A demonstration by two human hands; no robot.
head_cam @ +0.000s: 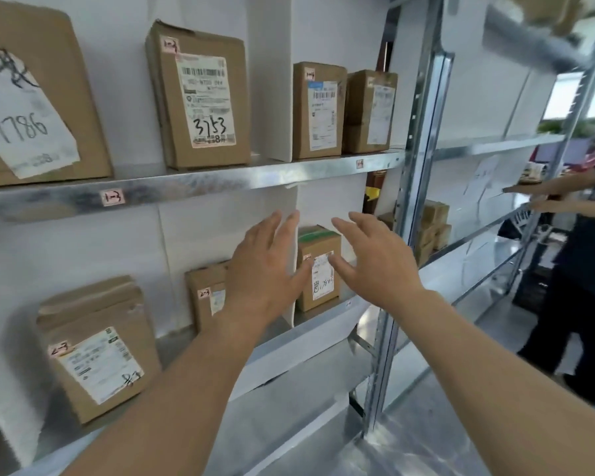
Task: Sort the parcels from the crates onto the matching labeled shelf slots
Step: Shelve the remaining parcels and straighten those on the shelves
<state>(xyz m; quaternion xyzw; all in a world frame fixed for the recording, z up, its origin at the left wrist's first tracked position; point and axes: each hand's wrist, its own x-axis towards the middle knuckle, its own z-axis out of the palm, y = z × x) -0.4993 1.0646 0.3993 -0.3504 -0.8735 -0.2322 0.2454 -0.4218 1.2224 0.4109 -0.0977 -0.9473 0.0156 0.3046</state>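
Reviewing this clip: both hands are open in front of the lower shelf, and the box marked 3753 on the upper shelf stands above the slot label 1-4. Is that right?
Not quite. In the head view the box marked 3753 stands above the slot label 1-3; the 1-4 label is further right. The left hand and right hand are indeed open in front of the lower shelf.

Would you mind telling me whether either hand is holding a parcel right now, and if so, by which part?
Nothing is held. The left hand and right hand are open, fingers spread, in front of the small parcel.
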